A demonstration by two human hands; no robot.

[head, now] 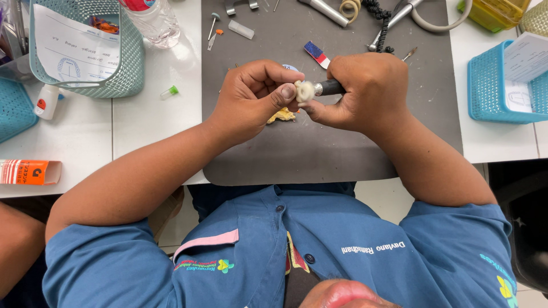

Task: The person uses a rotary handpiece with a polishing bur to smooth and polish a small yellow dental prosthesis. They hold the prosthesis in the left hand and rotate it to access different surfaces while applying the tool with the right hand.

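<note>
Gripping a bumpy whitish lump (304, 90), hands meet over matte grey mat (319, 148).

Cream-white dental cast (305, 90) against black handpiece (330, 87) — dark grey mat (319, 142) beneath. Teal mesh baskets: far left (123, 74), right (485, 91). Orange box (28, 171) near left. Yellow container (494, 12) far right. Blue shirt (257, 251) — pink pocket trim.
</note>
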